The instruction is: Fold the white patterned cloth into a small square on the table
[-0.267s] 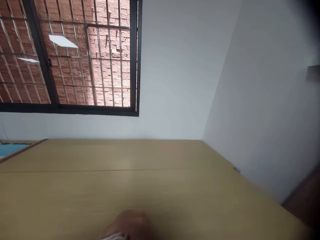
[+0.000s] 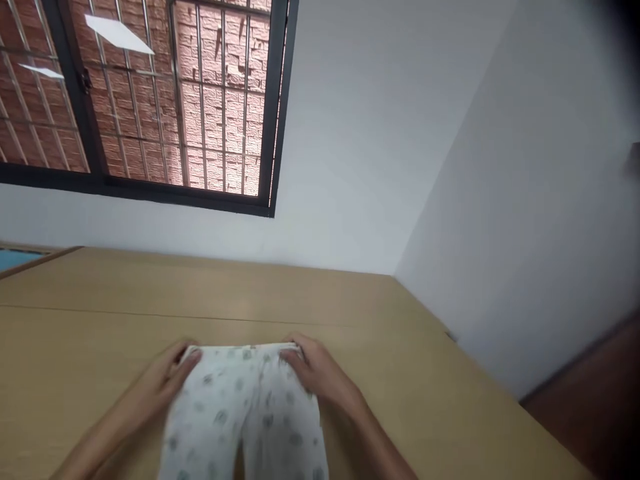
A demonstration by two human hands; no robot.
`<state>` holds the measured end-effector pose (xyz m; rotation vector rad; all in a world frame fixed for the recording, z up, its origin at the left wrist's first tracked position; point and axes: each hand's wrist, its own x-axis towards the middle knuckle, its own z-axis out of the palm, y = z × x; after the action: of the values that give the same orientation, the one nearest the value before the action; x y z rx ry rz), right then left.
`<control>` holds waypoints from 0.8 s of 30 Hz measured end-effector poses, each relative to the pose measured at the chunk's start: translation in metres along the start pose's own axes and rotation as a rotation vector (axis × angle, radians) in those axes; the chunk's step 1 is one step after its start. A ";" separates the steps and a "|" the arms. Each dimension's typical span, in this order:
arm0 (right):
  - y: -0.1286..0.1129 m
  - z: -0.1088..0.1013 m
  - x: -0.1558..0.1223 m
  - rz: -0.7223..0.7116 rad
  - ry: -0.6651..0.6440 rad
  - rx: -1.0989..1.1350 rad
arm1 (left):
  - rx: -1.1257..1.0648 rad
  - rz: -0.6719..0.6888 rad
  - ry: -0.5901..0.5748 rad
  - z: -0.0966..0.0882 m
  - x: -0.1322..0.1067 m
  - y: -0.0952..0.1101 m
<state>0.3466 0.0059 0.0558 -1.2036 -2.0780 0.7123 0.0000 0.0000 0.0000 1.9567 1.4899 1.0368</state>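
Note:
A pair of small white pants (image 2: 240,393) with a scattered grey-green print is stretched out over the wooden table, its waistband at the far end and both legs toward me. The leg ends run out of the bottom of the view. My left hand (image 2: 173,373) pinches the left corner of the waistband, thumb on top. At the right corner, my right hand (image 2: 313,370) grips the waistband the same way. Some blur softens the fingers and the print.
The light wooden table (image 2: 150,283) has a seam across it and meets a white wall (image 2: 340,167) at the back and right. A dark-framed barred window (image 2: 200,193) is above. Something blue (image 2: 17,259) lies beyond the table's left edge.
Both hands and the pants have come into view from below; earlier only a blurred hand and a bit of white showed at the bottom edge. The view has tilted down and rotated slightly.

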 end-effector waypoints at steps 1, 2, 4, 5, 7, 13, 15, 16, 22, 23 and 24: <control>0.023 0.003 0.010 -0.003 0.001 -0.036 | -0.020 0.022 -0.069 0.018 0.016 -0.005; 0.045 0.009 0.019 0.011 0.007 -0.048 | -0.017 0.037 -0.098 0.036 0.031 -0.011; 0.086 0.024 0.034 0.082 0.032 -0.041 | 0.018 0.055 -0.078 0.072 0.058 -0.026; 0.102 0.032 0.039 0.097 0.047 -0.044 | 0.033 0.060 -0.062 0.088 0.069 -0.034; 0.126 0.046 0.046 0.122 0.078 -0.052 | 0.070 0.067 -0.025 0.111 0.087 -0.050; 0.174 0.069 0.065 0.139 0.134 -0.172 | 0.230 0.092 0.080 0.148 0.128 -0.085; 0.195 0.073 0.076 0.135 0.138 -0.260 | 0.287 0.090 0.108 0.159 0.142 -0.094; 0.205 0.074 0.082 0.124 0.142 -0.295 | 0.317 0.083 0.120 0.164 0.148 -0.098; 0.231 0.062 0.109 0.064 0.117 -0.368 | 0.492 0.010 0.123 0.181 0.177 -0.101; 0.231 0.060 0.112 0.051 0.119 -0.383 | 0.515 -0.004 0.112 0.180 0.180 -0.097; 0.229 0.058 0.114 0.041 0.127 -0.396 | 0.533 -0.019 0.104 0.179 0.183 -0.092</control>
<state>0.3861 0.1995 -0.1172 -1.4644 -2.1528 0.2352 0.1099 0.2153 -0.1254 2.2549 1.9963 0.7948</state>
